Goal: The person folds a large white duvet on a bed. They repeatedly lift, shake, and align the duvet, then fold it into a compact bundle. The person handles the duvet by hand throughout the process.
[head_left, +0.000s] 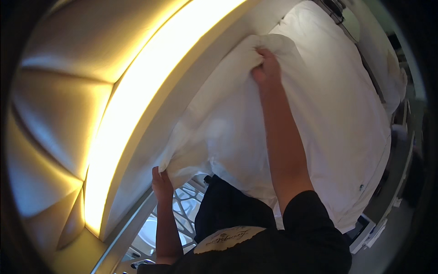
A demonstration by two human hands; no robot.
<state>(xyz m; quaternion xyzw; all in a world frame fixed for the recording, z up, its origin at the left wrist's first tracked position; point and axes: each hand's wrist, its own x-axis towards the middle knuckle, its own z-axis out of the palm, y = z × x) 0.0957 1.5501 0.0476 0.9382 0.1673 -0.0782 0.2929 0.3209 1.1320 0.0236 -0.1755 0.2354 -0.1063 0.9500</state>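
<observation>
A large white cloth cover point(232, 126), which looks like a duvet or sheet, spreads in front of me over what appears to be a bed. My left hand point(162, 181), at the lower left, pinches a corner or edge of it between thumb and fingers. Farther up, my right hand point(267, 66) grips a bunched fold of the same cloth, with that arm stretched across it. Between the two hands the cloth hangs in loose folds. What lies beneath it is hidden.
A padded headboard panel point(61, 120) and a glowing light strip point(137, 99) curve along the left. Below my left hand is a patterned lattice partition point(188, 202) with a round white basin-like object point(149, 233) behind it. A dark-screened, white-framed object point(362, 233) stands lower right.
</observation>
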